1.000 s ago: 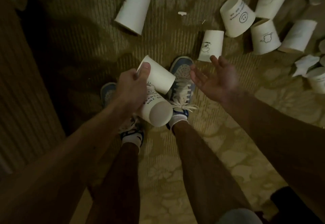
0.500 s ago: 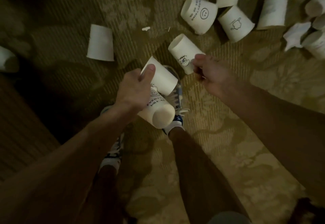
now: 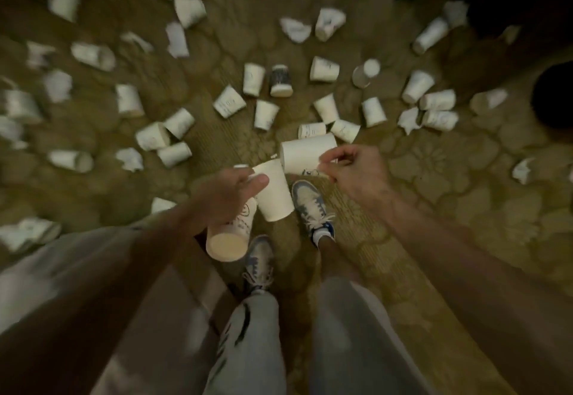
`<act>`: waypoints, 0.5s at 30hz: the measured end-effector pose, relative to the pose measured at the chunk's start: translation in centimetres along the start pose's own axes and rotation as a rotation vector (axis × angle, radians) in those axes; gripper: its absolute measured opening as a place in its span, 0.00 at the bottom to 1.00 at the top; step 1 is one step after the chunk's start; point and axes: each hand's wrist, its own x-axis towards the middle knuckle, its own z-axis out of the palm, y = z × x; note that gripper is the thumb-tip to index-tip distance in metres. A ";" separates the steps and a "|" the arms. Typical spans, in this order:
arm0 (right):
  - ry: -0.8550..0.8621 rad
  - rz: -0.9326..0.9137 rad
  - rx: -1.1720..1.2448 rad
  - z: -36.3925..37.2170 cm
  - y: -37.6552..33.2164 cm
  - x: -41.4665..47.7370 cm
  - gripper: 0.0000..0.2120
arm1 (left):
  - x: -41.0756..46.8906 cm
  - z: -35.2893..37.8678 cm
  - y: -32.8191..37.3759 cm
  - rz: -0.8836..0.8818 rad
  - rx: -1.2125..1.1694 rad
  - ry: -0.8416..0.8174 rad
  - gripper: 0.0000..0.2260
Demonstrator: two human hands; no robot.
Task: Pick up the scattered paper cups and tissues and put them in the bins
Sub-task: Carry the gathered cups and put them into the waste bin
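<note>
My left hand (image 3: 228, 196) holds two white paper cups: an upper cup (image 3: 274, 193) pinched under the thumb and a lower printed cup (image 3: 231, 235) with its mouth toward me. My right hand (image 3: 356, 174) pinches the rim of a third white cup (image 3: 305, 152), held sideways in the air just above the left hand's cups. Several more paper cups lie scattered on the carpet, such as one (image 3: 265, 114) ahead of me, and crumpled tissues lie among them, one (image 3: 409, 120) at the right and one (image 3: 130, 159) at the left. No bin is in view.
Patterned olive carpet (image 3: 449, 183) covers the floor. My two feet in blue and white sneakers (image 3: 313, 205) stand below the hands. A dark-banded cup (image 3: 280, 79) lies further ahead. A dark round object (image 3: 555, 100) sits at the right edge.
My right hand has lifted the printed cup off the carpet and brought it close to the left hand's cups. The view has risen, showing much more of the littered floor.
</note>
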 end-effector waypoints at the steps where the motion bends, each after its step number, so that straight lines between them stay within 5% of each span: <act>1: 0.017 -0.034 0.013 -0.6 -2.0 -2.8 0.09 | -2.5 -1.9 1.4 -0.014 0.008 0.018 0.14; 10: 0.105 -0.287 -0.092 -4.9 -10.8 -25.1 0.08 | -22.4 -9.6 9.7 0.228 -0.039 0.152 0.15; 15: 0.307 -0.402 -0.152 -10.9 -14.0 -32.4 0.06 | -28.0 -11.4 17.6 0.405 -0.090 0.094 0.14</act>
